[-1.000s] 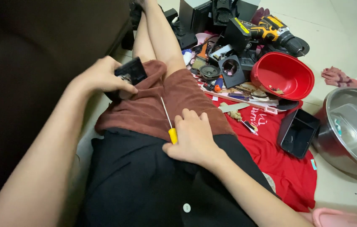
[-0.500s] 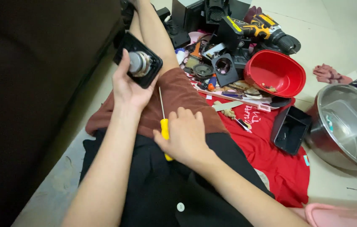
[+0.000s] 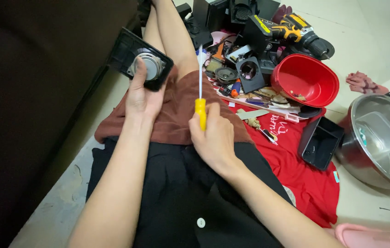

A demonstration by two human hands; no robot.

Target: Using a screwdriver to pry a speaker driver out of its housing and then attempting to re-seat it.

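Observation:
My left hand (image 3: 143,95) holds up a black square panel with a round silver speaker magnet (image 3: 145,64) in its middle, thumb resting on the magnet. My right hand (image 3: 213,138) rests on my lap and grips a screwdriver (image 3: 200,98) by its yellow handle, the thin metal shaft pointing up and away from me. The shaft tip is to the right of the speaker panel and apart from it. I sit on the floor with a brown cloth (image 3: 176,110) over my thigh.
A red cloth (image 3: 305,183) on the floor carries a red bowl (image 3: 306,79), a black tray (image 3: 319,143), loose speaker parts (image 3: 236,73) and a yellow-black cordless drill (image 3: 296,30). A steel pot (image 3: 381,142) stands at the right. Dark furniture (image 3: 34,101) fills the left.
My left hand lifted the speaker part from my thigh and turned it magnet-side up. My right hand raised the screwdriver from lying on the lap to pointing upward.

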